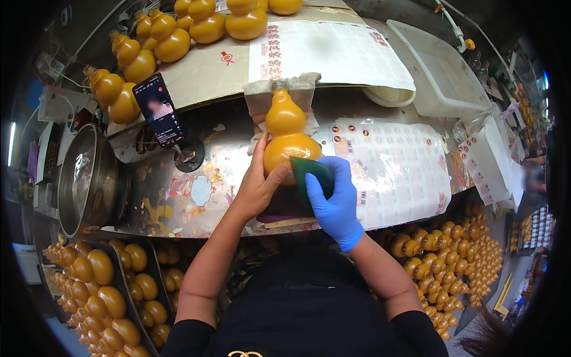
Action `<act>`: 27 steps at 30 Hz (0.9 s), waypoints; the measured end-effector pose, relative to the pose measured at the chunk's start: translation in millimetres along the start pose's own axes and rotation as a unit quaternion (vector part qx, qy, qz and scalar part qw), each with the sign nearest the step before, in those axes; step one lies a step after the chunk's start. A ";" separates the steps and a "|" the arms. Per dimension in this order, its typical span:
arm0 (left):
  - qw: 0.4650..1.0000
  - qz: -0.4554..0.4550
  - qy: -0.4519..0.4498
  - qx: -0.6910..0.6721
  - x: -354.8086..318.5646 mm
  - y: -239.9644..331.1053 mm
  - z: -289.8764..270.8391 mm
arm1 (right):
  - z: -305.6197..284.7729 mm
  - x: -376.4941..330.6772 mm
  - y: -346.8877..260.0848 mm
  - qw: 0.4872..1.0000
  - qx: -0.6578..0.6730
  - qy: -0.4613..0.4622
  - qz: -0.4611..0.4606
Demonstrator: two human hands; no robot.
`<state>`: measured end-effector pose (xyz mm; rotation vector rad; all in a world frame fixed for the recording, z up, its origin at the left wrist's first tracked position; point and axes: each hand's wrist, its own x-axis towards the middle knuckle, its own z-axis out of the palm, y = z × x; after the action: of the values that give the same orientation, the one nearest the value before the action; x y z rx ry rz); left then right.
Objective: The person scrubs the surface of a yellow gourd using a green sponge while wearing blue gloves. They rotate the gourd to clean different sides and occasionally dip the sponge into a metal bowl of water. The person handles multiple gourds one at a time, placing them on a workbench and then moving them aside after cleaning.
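Observation:
A glossy orange-yellow gourd-shaped bottle [286, 116] lies in front of me, its neck pointing away and resting on a cloth-covered support [256, 102]. Bare, my left hand [260, 181] grips the lower left side of the bottle, fingers along its flank and thumb near the base. My right hand [336, 199], in a blue glove, is closed round a dark green flat scraper [314, 178]. The scraper's corner touches or nearly touches the bottle's lower bulb, where a small light marking shows. Part of the bottle's base is hidden behind the hands.
On the metal worktable [223, 172] are a phone [156, 110] on a stand, a steel basin [86, 178] and a sticker sheet [398, 172]. Beyond stand more gourd bottles [172, 44], a printed sheet [327, 53] and a white plastic tub [440, 68]. Gourds [95, 268] fill racks below.

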<state>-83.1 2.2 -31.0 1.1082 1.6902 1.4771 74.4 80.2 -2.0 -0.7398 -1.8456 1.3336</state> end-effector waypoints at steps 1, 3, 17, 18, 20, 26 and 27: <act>1.000 0.002 -0.002 0.004 0.1 -1.2 -0.7 | 1.1 -1.0 4.8 1.000 0.005 0.004 -0.003; 1.000 0.006 -0.005 0.013 0.2 -3.6 -2.0 | 1.4 -1.9 11.7 1.000 0.003 0.018 0.003; 0.991 -0.046 -0.070 -0.101 3.7 -2.7 -14.1 | -5.9 -5.1 8.7 0.959 -0.108 0.146 -0.220; 0.989 -0.048 -0.076 -0.117 3.1 -4.1 -14.6 | 0.6 -1.0 11.1 0.933 -0.140 0.123 -0.310; 0.987 -0.062 -0.069 -0.131 2.7 -8.3 -14.7 | 6.5 -4.5 12.6 0.921 -0.186 0.013 -0.342; 0.980 -0.068 -0.083 -0.165 4.0 -6.3 -17.4 | 20.9 -9.7 10.1 0.874 -0.306 -0.016 -0.378; 0.979 -0.073 -0.083 -0.169 3.9 -6.5 -17.5 | 20.3 -11.0 5.3 0.879 -0.297 -0.030 -0.372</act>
<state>-101.4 -2.4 -34.1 0.8773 1.3173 1.4665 64.1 62.2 -13.5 -0.1984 -2.2775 0.2903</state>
